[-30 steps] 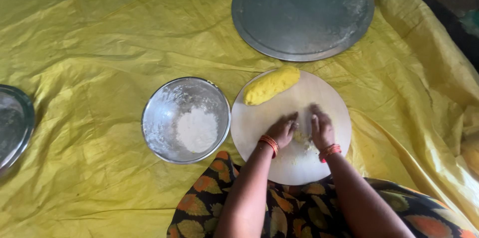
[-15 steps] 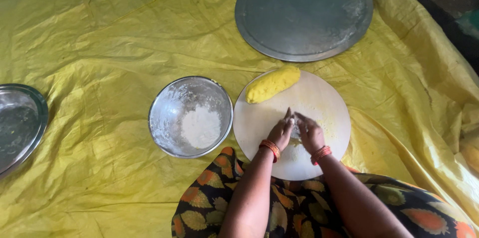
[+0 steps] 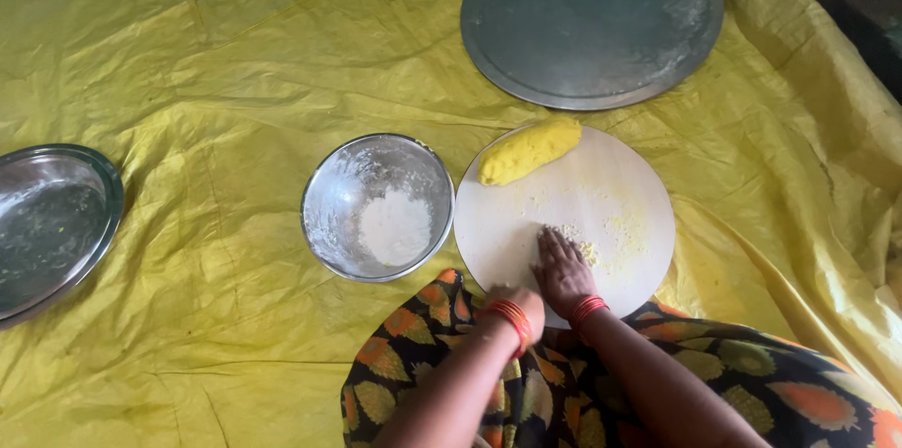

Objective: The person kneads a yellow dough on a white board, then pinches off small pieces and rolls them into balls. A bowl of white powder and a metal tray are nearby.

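Note:
A round white rolling board (image 3: 620, 180) lies on the yellow sheet in front of me. A log of yellow dough (image 3: 529, 150) rests on the board's far left part. Yellow crumbs (image 3: 611, 232) are scattered over the board's middle. My right hand (image 3: 562, 270) lies flat, palm down, on the near part of the board, with its fingertips at the crumbs. My left hand (image 3: 520, 301) is curled at the board's near edge, just left of the right hand. Its fingers are hidden, so I cannot see whether it holds anything. Both wrists wear red bangles.
A steel bowl (image 3: 331, 194) with white flour stands just left of the board. A large round steel tray (image 3: 592, 21) lies beyond the board. Another steel plate (image 3: 47, 223) sits at the far left. A crumpled yellow sheet (image 3: 207, 63) covers the floor. My patterned clothing (image 3: 451, 373) fills the bottom.
Both hands were together over the middle of the board, working something between them. Now the right hand is flat on the board and the left has drawn back to the near edge.

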